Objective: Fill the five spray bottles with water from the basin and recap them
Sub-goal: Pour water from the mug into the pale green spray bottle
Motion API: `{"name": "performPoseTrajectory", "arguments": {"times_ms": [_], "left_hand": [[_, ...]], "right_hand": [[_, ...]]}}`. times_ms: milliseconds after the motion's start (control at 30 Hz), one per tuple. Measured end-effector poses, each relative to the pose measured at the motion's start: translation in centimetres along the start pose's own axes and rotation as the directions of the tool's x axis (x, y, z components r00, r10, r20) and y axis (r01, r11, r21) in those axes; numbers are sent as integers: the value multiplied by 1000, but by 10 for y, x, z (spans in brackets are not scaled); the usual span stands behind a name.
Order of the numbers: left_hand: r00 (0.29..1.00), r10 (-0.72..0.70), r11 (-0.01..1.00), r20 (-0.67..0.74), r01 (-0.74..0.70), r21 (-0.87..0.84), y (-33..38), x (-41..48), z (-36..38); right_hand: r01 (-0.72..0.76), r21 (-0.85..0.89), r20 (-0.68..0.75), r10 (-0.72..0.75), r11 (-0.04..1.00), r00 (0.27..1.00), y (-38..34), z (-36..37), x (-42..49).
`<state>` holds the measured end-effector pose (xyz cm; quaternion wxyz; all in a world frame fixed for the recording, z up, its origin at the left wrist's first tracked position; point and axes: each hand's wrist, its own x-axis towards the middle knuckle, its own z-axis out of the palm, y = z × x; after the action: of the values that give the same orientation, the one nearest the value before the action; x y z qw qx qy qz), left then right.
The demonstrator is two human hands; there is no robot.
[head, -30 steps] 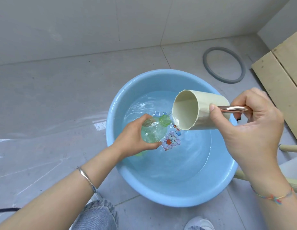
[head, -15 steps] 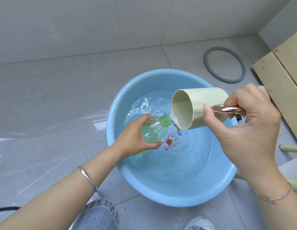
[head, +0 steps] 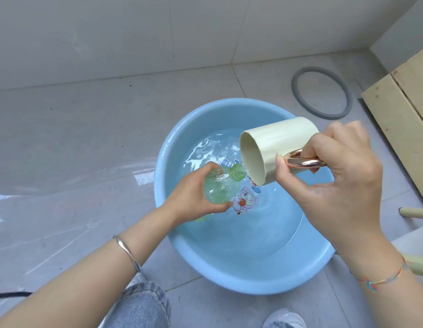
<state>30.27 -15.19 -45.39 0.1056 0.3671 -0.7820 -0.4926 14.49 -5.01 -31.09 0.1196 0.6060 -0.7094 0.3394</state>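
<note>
Biggest worry: The water could miss the bottle. The cup [head: 276, 140] has a wide mouth and the green neck [head: 237, 172] is tiny, so if the cup tips too fast I think most of the water will run past it.
Next worry: The bottle could slip. It looks wet and smooth, and it is held leaning. If it drops, it falls in the basin and may lose what it holds.
Small worry: A splash could go over the edge and wet the grey floor [head: 75, 138], which already looks shiny.
Basin [head: 229, 284]: Big, round and blue, in the middle of the frame, sitting on the floor. It has clear water [head: 264, 235] in it, low down, well under the rim. A cartoon picture [head: 244, 201] shows on the bottom.
Cup: Pale cream, lying almost on its side over the basin, right of middle. Its lip is just beside the bottle neck. It looks nearly empty inside; I cannot tell if water is running out.
Right hand [head: 335, 185]: Fingers curled round the cup's shiny handle [head: 305, 162].
Spray bottle [head: 220, 188]: Small, see-through green, no cap on, tipped toward the cup, over the water in the middle of the frame. It seems to have some water in it, but I cannot tell how much.
Left hand [head: 189, 200]: Wrapped round the bottle's body.
Not seen: The other four bottles and the caps.
</note>
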Motion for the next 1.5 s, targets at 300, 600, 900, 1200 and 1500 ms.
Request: {"name": "performPoseTrajectory", "arguments": {"times_ms": [300,600,900,1200,1500], "left_hand": [[1000,13,1000,-10,-13,2,-2,1,1],[1000,5,1000,-16,-6,-30,-1,1,0],[1000,-12,998,-21,11,-57,-3,2,0],[1000,-17,999,-23,16,-36,-1,2,0],[1000,-10,999,-23,9,-50,-1,2,0]], "right_hand": [[92,-10,19,-92,996,996,-3,3,-1],[-54,29,-32,55,998,998,7,1,-4],[-474,-37,134,475,880,870,74,30,-57],[-489,-109,235,501,865,833,93,50,-93],[-615,26,242,592,788,768,86,54,-90]]}}
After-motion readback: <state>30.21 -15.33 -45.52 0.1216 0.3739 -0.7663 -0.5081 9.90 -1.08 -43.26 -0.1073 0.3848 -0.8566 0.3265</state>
